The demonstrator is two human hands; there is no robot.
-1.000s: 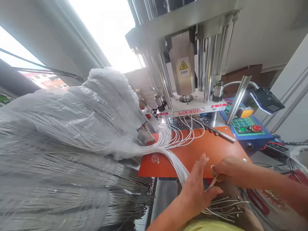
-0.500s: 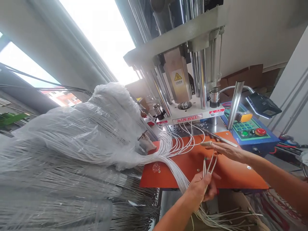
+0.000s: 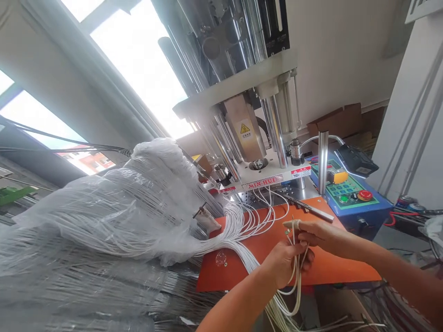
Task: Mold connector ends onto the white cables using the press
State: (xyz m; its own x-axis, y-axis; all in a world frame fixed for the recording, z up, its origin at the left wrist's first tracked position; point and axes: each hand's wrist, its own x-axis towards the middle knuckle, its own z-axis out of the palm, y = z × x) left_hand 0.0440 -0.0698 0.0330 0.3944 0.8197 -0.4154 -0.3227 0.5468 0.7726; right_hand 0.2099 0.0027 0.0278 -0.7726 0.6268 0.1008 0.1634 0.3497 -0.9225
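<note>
Thin white cables (image 3: 297, 293) hang in loops from my left hand (image 3: 282, 262), which is closed around them above the front edge of the orange board (image 3: 346, 267). Small connector ends, one of them green, stick up past its fingers. My right hand (image 3: 314, 233), with pale covers on some fingertips, pinches the cables near these upper ends. Its fingers partly hide the tips. A thick bundle of white cables (image 3: 240, 251) runs across the board beside my left hand, with several strands leading under the press (image 3: 258, 177).
Plastic-wrapped cables (image 3: 131, 198) are heaped on the left. At right stands a blue control box (image 3: 367, 216) with a red button (image 3: 365, 195), near a metal post (image 3: 323, 161) and a lamp (image 3: 356, 161). A metal bar (image 3: 311, 209) lies at the board's back. Below is a cardboard box (image 3: 334, 304).
My right hand has gone from stretched-out fingers to pinching the cable ends. My left hand has drawn the cables up, so loops now hang below it. The camera view has shifted.
</note>
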